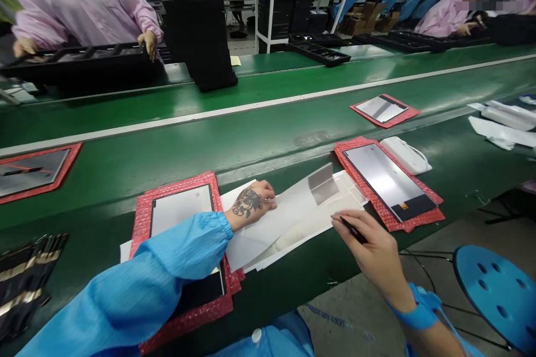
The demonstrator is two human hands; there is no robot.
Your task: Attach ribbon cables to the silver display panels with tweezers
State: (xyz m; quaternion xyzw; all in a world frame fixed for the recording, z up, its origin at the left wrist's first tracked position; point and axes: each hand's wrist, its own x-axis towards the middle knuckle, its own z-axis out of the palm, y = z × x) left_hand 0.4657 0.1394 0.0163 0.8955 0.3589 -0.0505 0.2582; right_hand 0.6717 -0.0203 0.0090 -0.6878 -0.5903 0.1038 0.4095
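My left hand (pixel 253 203), its sleeve crossing the table, has bent fingers closed on the left part of a thin white sheet (pixel 268 228). This sheet bows upward, and its far right corner carries a grey rectangle (pixel 322 184). Below it lies a stack of white sheets (pixel 307 234). Just right of the stack, my right hand (pixel 372 242) grips a slim black pen-like tool (pixel 354 230), fingertips close together near the stack's edge. Under my left forearm sits a flat display panel (pixel 182 206) on red bubble wrap (pixel 144 212). Another panel (pixel 383 173) rests on red bubble wrap at the right.
Beyond the workbench runs a green conveyor (pixel 251 128) carrying wrapped panels (pixel 383 109). Black strips (pixel 31 279) lie at left, a white pouch (pixel 404 155) at right. A blue stool (pixel 496 290) stands lower right. Across the line, a person in pink (pixel 87 5) holds a black tray (pixel 96 58).
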